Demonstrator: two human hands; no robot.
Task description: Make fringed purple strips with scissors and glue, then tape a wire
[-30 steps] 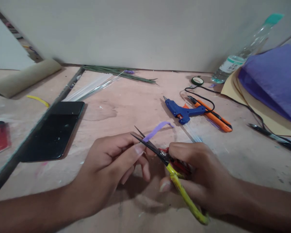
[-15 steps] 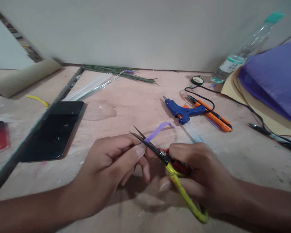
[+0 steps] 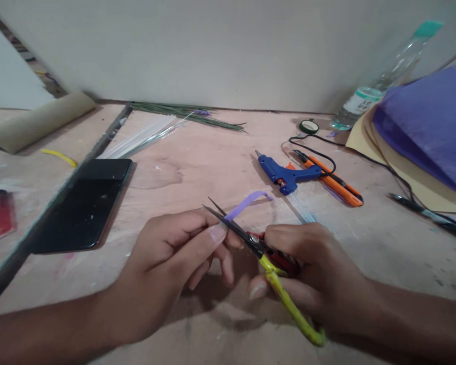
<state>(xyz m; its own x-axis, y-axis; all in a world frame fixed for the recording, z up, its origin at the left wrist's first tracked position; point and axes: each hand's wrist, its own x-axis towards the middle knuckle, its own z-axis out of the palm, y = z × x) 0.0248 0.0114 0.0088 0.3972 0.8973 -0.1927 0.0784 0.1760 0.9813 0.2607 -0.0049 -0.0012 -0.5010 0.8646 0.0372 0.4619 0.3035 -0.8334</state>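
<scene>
Between the thumb and fingers of my left hand is pinched a thin purple strip, its free end curving away to the right. My right hand grips a pair of scissors with dark blades and yellow-wrapped and red handles. The blades point up and left, slightly parted, and cross the strip right at my left fingertips. The strip's held end is hidden behind my thumb and the blades.
Beyond my hands lie a blue glue gun, an orange cutter and green tape. A black phone is at left, near clear sticks and green stems. A bottle, purple sheets and a pen are at right.
Almost nothing differs. Both hands and the scissors have shifted very slightly to the left, and the blades still lie across the purple strip.
</scene>
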